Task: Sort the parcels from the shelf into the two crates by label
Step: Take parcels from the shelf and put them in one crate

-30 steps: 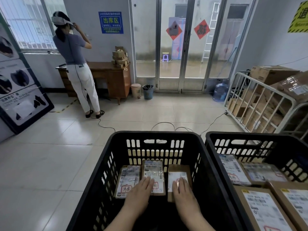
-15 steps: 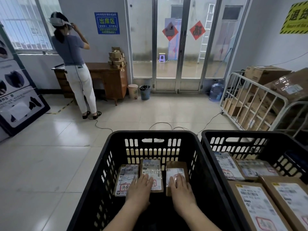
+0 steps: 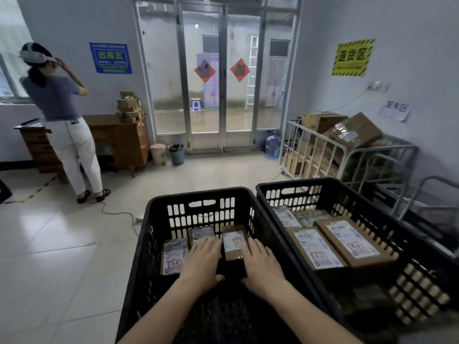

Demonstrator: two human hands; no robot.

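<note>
Soft daylight enters through the glass doors (image 3: 224, 78) and leaves a pale sheen on the floor tiles (image 3: 62, 244) in front of them. Shadows are faint. Walls beside the doors bow from wide-angle distortion, and the whole view is slightly soft.

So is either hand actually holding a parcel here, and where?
Neither grips one. Left hand lies flat on the middle parcel; right hand lies flat beside the right parcel.

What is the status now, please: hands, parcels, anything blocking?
Both hands in left crate: left hand flat on middle parcel, right hand beside right parcel. Neither gripping. Right crate holds four parcels. Nothing blocking.
</note>
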